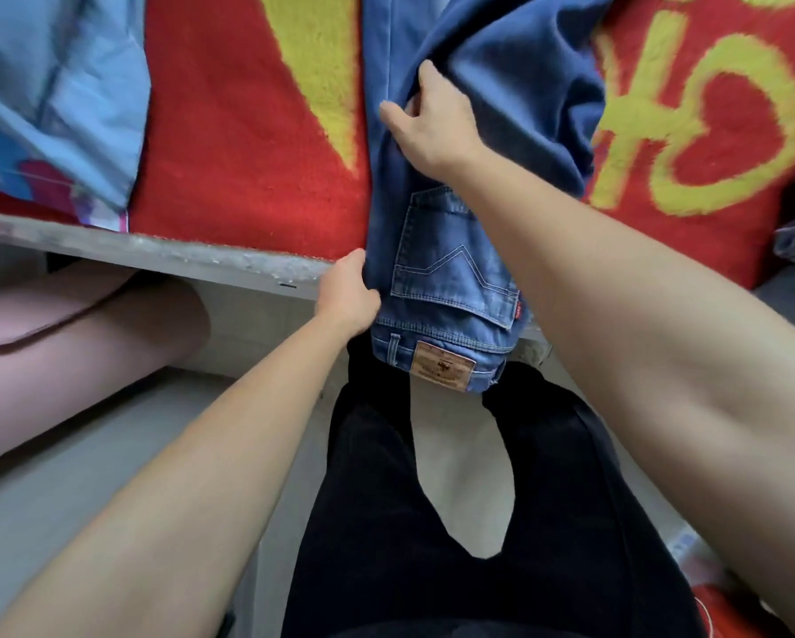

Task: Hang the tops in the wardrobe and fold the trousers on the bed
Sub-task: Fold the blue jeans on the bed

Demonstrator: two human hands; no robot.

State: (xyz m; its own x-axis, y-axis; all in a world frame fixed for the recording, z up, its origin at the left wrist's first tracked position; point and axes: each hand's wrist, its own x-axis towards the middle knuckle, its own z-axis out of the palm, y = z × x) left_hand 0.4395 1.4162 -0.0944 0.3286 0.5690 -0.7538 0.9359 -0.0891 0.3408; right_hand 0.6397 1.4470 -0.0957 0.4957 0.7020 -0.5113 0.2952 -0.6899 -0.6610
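- Jeans lie lengthwise on the bed, waistband hanging over its edge.
- Left hand pinches the waist seam; right hand grips bunched leg denim.
- Risk: the overhanging waist could drag the jeans floorward if either grip loosens; the bunched leg may fold crooked.

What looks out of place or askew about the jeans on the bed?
The jeans hang their waistband past the bed edge instead of lying wholly on the blanket. The denim is bunched where the right hand grips it, so the legs do not lie flat. The left hand holds the waist.
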